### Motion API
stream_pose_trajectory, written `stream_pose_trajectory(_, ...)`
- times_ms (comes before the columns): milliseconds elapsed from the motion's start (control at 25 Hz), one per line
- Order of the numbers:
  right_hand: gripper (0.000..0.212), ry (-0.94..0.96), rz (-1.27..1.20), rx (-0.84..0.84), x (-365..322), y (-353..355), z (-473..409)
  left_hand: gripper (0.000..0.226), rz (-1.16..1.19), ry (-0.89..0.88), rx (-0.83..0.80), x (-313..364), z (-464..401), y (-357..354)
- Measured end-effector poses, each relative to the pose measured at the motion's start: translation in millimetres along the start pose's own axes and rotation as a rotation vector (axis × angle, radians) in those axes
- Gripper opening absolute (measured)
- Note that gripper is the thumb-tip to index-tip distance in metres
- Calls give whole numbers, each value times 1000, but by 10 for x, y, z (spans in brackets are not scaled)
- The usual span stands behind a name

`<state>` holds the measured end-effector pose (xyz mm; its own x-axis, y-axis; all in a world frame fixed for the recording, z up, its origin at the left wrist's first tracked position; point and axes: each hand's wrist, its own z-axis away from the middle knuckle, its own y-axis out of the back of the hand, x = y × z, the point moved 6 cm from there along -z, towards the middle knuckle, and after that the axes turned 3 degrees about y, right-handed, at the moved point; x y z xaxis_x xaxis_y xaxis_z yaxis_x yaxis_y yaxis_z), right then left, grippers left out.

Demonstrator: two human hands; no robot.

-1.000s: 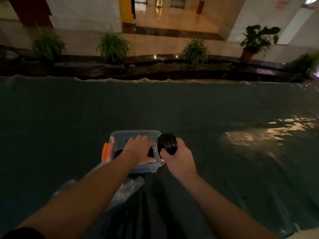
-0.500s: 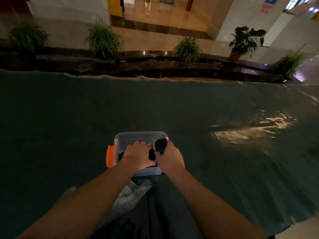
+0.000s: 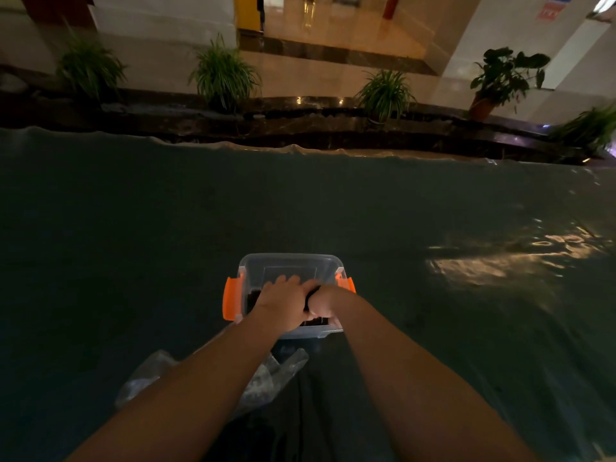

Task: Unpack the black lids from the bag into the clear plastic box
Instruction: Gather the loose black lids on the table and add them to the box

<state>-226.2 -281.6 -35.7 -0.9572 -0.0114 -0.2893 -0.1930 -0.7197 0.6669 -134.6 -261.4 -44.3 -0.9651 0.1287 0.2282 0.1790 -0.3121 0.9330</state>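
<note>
Black lids (image 3: pixel 311 295) are standing on edge inside clear plastic box (image 3: pixel 290 261), clamped between left hand (image 3: pixel 283 303) and right hand (image 3: pixel 325 301); axis direction indeterminate.

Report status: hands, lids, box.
Left hand and right hand both down inside the clear plastic box with orange latches. Round black lids pressed between them. Crumpled clear plastic bag lies nearside, nothing blocking.

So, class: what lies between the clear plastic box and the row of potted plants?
In the head view, only bare dark table cover lies between the clear plastic box and the potted plants.
</note>
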Motion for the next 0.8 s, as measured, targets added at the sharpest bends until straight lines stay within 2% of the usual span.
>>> stream_pose_trajectory(80,49,21,-35,-107,33,-24,17,61,-61,-29,-37,25,14,-21)
stream_pose_trajectory(200,51,59,26,-144,-22,-29,129,59,-89,-26,-71,29,4,-31)
stream_pose_trajectory(280,47,110,100,-105,-54,-26,162,55,-102,-11,-65,11,-14,-34)
stream_pose_trajectory(400,29,165,173,3,-16,12,192,52,-113,-27,-65,11,-38,-34)
stream_pose_trajectory(560,21,176,-58,155,126,108,381,61,-80,-55,-60,25,-37,-7)
stream_pose_trajectory(640,27,188,-181,240,183,157,542,68,-48,-60,-42,12,-9,45)
stream_pose_trajectory(720,37,234,-184,318,211,208,699,75,-16,-47,11,-30,59,174)
stream_pose_trajectory(800,57,304,-154,390,194,273,861,77,11,-20,82,-115,175,359)
